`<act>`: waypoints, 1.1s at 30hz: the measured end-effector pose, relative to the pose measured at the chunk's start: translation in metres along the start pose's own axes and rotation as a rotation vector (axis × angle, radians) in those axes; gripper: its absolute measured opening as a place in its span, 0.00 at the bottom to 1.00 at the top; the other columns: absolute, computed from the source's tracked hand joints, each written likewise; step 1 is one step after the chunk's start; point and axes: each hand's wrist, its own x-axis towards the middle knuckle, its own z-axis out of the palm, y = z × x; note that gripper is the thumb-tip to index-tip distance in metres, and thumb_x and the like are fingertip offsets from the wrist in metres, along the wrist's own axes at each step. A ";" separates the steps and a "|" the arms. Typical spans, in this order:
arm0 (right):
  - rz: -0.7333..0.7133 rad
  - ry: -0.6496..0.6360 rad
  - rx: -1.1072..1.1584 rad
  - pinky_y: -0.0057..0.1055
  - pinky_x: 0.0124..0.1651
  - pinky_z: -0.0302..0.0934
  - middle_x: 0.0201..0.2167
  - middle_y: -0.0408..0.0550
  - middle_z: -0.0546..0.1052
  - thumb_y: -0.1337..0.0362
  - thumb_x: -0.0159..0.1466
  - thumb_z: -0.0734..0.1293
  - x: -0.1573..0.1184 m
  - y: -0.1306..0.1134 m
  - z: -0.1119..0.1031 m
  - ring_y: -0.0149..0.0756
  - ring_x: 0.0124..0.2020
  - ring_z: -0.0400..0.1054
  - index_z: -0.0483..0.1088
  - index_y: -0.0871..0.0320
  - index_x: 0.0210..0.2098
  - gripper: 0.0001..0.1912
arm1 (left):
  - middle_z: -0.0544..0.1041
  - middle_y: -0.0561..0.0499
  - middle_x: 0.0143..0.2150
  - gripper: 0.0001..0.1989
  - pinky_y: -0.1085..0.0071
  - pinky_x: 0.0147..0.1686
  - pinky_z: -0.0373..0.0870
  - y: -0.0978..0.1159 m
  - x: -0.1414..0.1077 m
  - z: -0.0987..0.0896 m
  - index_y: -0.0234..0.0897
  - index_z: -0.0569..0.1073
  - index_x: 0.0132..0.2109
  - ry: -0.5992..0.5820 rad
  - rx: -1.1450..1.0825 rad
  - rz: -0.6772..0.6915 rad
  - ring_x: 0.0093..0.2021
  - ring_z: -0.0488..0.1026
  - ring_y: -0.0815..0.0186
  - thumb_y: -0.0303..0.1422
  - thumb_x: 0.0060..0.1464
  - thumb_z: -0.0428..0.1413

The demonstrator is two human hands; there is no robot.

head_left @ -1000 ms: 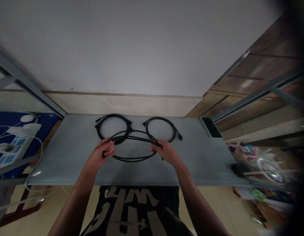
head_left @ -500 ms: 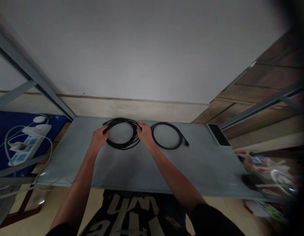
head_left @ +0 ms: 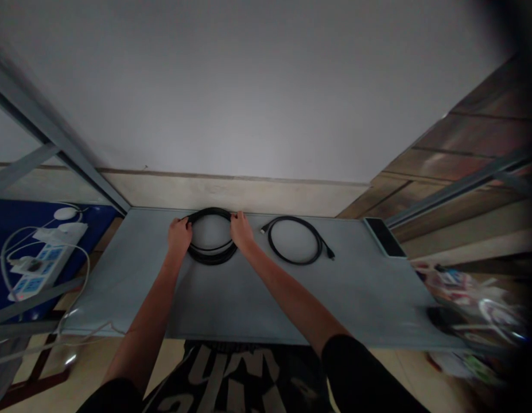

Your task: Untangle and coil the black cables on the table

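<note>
A thick coil of black cable [head_left: 212, 257] lies on the grey tabletop [head_left: 231, 304], several turns deep. My left hand [head_left: 179, 234] is closed round its left side, and my right hand [head_left: 241, 228] grips its right side. The fingers cover parts of the loops, and the coil's ends are hidden. To the right of my right hand rests a second black cable [head_left: 294, 263] in a thinner loop, touched by neither hand. Both of its plug ends show, one at the upper left of the loop and one at the lower right.
A phone-like dark slab with a pale rim [head_left: 384, 237] lies at the table's right end. Beyond it is blurred clutter with a plastic bag [head_left: 455, 284]. On the left, a white power strip [head_left: 48, 258] with plugs and cords sits on a blue surface [head_left: 7, 218]. A wall stands behind.
The coil's loops are gathered into a neater, tighter ring. My right hand has shifted slightly left, uncovering the second cable's left plug. The left hand has moved slightly right.
</note>
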 end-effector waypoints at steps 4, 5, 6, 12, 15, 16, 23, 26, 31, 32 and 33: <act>-0.046 0.078 0.072 0.37 0.60 0.60 0.55 0.63 0.70 0.66 0.71 0.57 -0.013 0.019 -0.002 0.45 0.55 0.66 0.69 0.67 0.60 0.21 | 0.76 0.33 0.49 0.23 0.54 0.56 0.68 -0.009 -0.009 -0.002 0.27 0.73 0.61 -0.011 -0.097 0.033 0.51 0.75 0.47 0.31 0.62 0.52; -0.046 0.132 0.108 0.37 0.61 0.60 0.55 0.62 0.71 0.65 0.71 0.57 -0.020 0.032 -0.006 0.44 0.55 0.67 0.69 0.66 0.60 0.22 | 0.76 0.32 0.51 0.24 0.53 0.57 0.67 -0.011 -0.014 -0.002 0.27 0.71 0.62 -0.008 -0.121 0.046 0.52 0.74 0.47 0.32 0.62 0.52; -0.039 0.186 0.135 0.37 0.61 0.60 0.54 0.62 0.71 0.65 0.71 0.57 -0.027 0.048 -0.011 0.45 0.54 0.67 0.70 0.66 0.60 0.22 | 0.76 0.32 0.52 0.24 0.53 0.58 0.67 -0.013 -0.019 -0.003 0.27 0.70 0.63 -0.001 -0.146 0.059 0.54 0.73 0.46 0.32 0.61 0.53; 0.317 0.437 -0.028 0.48 0.61 0.55 0.55 0.66 0.72 0.67 0.68 0.58 -0.068 0.181 -0.061 0.53 0.57 0.64 0.74 0.66 0.57 0.23 | 0.70 0.35 0.63 0.26 0.53 0.66 0.60 -0.015 -0.057 0.004 0.32 0.66 0.65 0.101 -0.301 0.061 0.65 0.65 0.49 0.33 0.61 0.54; 0.418 0.300 -0.082 0.52 0.59 0.55 0.58 0.65 0.72 0.64 0.69 0.58 -0.067 0.229 -0.078 0.55 0.58 0.64 0.73 0.62 0.59 0.23 | 0.66 0.33 0.66 0.26 0.50 0.67 0.58 -0.012 -0.073 0.009 0.32 0.66 0.65 0.181 -0.362 0.038 0.67 0.62 0.47 0.36 0.62 0.54; 0.416 0.254 -0.076 0.51 0.58 0.56 0.57 0.64 0.73 0.64 0.69 0.58 -0.064 0.238 -0.081 0.54 0.57 0.65 0.75 0.61 0.57 0.22 | 0.66 0.32 0.66 0.26 0.50 0.67 0.58 -0.010 -0.077 0.011 0.32 0.67 0.64 0.220 -0.374 0.031 0.67 0.62 0.46 0.37 0.62 0.54; 0.357 0.236 -0.005 0.39 0.53 0.62 0.46 0.61 0.79 0.68 0.62 0.62 -0.040 0.258 -0.085 0.47 0.48 0.71 0.79 0.64 0.43 0.15 | 0.70 0.36 0.63 0.20 0.49 0.64 0.61 0.004 -0.122 0.012 0.35 0.71 0.59 0.424 -0.397 0.014 0.65 0.65 0.49 0.37 0.63 0.53; 0.336 0.315 0.029 0.37 0.51 0.63 0.45 0.61 0.79 0.67 0.64 0.60 -0.048 0.253 -0.096 0.45 0.46 0.71 0.76 0.64 0.46 0.17 | 0.72 0.38 0.60 0.17 0.50 0.61 0.65 0.016 -0.149 0.008 0.37 0.72 0.57 0.427 -0.433 0.004 0.62 0.67 0.51 0.36 0.63 0.54; 0.249 0.455 0.420 0.32 0.37 0.63 0.32 0.51 0.78 0.58 0.65 0.63 -0.099 0.229 -0.118 0.38 0.32 0.71 0.77 0.61 0.46 0.17 | 0.75 0.40 0.54 0.16 0.59 0.46 0.76 0.057 -0.178 0.000 0.37 0.71 0.57 0.245 -0.620 0.080 0.52 0.74 0.56 0.36 0.65 0.53; 0.233 0.405 0.529 0.31 0.33 0.61 0.28 0.48 0.76 0.56 0.63 0.66 -0.112 0.222 -0.121 0.36 0.28 0.68 0.77 0.61 0.44 0.17 | 0.75 0.40 0.54 0.16 0.60 0.46 0.76 0.069 -0.179 -0.001 0.37 0.71 0.58 0.194 -0.656 0.104 0.52 0.74 0.56 0.36 0.66 0.53; 0.234 0.341 0.628 0.29 0.28 0.58 0.24 0.45 0.73 0.54 0.62 0.68 -0.126 0.214 -0.122 0.33 0.24 0.65 0.78 0.61 0.43 0.18 | 0.75 0.40 0.55 0.17 0.59 0.47 0.76 0.082 -0.179 -0.001 0.38 0.70 0.59 0.144 -0.679 0.135 0.52 0.74 0.56 0.37 0.66 0.53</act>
